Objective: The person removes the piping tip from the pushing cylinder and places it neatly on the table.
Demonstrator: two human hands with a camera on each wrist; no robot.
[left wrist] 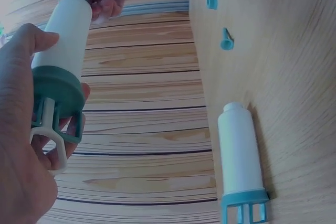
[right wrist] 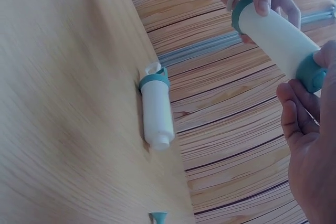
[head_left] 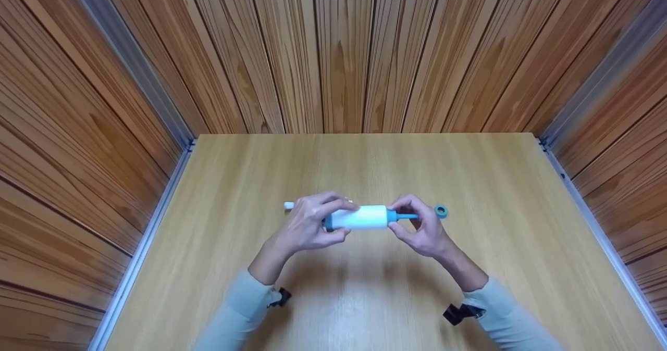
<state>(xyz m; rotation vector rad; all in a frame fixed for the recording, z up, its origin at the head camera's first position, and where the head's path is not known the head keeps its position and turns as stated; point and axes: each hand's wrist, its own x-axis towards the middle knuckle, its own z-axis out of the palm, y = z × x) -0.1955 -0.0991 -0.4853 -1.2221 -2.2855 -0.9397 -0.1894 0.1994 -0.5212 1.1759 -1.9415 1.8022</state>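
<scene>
Held level above the table is a white icing syringe (head_left: 365,217) with a teal collar and a white plunger ring. My left hand (head_left: 315,221) grips its collar end, thumb along the barrel in the left wrist view. At the other end, my right hand (head_left: 424,231) pinches the teal cap by the thin teal nozzle (head_left: 407,216). A second white syringe (left wrist: 241,150) lies on the table, its narrow white neck bare; in the head view my left hand mostly hides it.
On the wooden table (head_left: 365,168) lie a teal ring (head_left: 441,211) and a small loose teal nozzle (left wrist: 227,40). Wood-plank walls (head_left: 344,54) with metal edge rails (head_left: 146,247) enclose the table at the back and sides.
</scene>
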